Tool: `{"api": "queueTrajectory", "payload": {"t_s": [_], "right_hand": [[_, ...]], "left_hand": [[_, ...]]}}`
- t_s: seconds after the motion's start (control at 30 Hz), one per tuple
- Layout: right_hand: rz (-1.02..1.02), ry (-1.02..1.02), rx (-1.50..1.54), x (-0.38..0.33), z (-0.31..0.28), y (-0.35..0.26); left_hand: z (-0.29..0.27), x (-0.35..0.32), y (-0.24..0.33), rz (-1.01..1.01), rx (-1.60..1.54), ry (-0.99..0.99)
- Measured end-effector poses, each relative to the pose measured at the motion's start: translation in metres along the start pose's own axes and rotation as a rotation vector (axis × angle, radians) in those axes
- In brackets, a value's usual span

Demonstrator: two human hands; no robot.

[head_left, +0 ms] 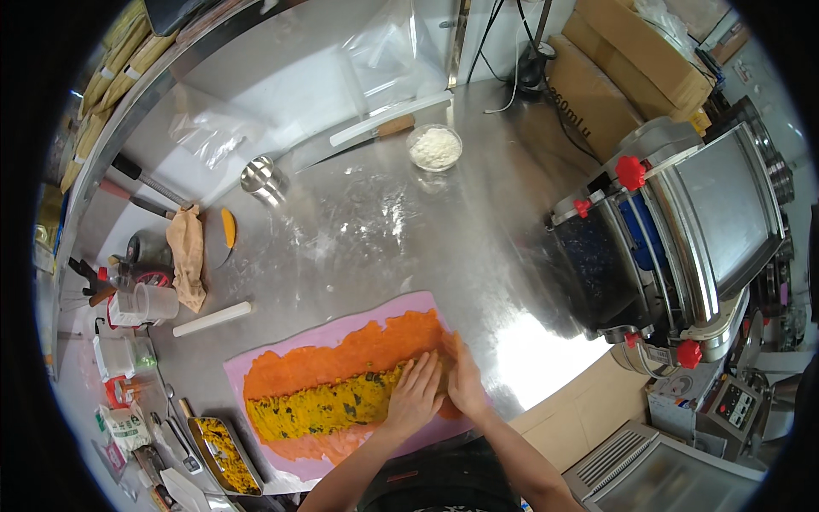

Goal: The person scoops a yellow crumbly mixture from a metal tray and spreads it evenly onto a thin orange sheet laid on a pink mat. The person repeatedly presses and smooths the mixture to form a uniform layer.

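On the steel table in front of me lies a pink-purple sheet (408,305), perhaps dough, with a ragged orange layer (341,343) spread over it. A thick band of yellow filling with dark flecks (316,408) runs lengthwise along the orange layer. At the band's right end my left hand (416,397) rests on the filling, its fingers stretched out and side by side. My right hand (463,381) stands against that same end, fingers extended along the sheet's right edge. Both palms are hidden, and neither hand grips a tool.
A metal tray of filling (223,456) stands at the lower left. A white rod (213,318), a yellow-handled scraper (228,229), a steel cup (260,177), a knife (394,127) and a bowl of white powder (435,148) lie farther back. A roller machine (674,230) is at the right.
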State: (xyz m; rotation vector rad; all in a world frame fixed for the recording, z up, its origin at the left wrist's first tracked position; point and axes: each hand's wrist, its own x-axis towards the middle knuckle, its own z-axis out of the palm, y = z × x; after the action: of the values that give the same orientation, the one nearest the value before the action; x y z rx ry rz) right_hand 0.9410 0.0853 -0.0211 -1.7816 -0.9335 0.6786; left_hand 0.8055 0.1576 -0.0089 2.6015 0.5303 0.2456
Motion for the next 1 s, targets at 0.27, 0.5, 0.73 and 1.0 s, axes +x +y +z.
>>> {"api": "queueTrajectory", "payload": {"t_s": [0.27,0.5,0.73,1.0], "right_hand": [[-0.017,0.019,0.040,0.011,0.001,0.002],[-0.075,-0.099,-0.030,0.020,-0.001,0.010],[0.064,-0.177,0.024,0.006,-0.014,-0.014],[0.135,0.156,-0.008,-0.055,-0.011,0.004]], "left_hand": [[-0.002,0.001,0.000,-0.002,-0.012,0.013],[0.000,0.002,0.002,0.001,-0.011,0.041],[-0.001,0.000,0.001,0.016,0.034,0.012],[-0.007,-0.002,0.008,0.009,0.134,-0.065]]}}
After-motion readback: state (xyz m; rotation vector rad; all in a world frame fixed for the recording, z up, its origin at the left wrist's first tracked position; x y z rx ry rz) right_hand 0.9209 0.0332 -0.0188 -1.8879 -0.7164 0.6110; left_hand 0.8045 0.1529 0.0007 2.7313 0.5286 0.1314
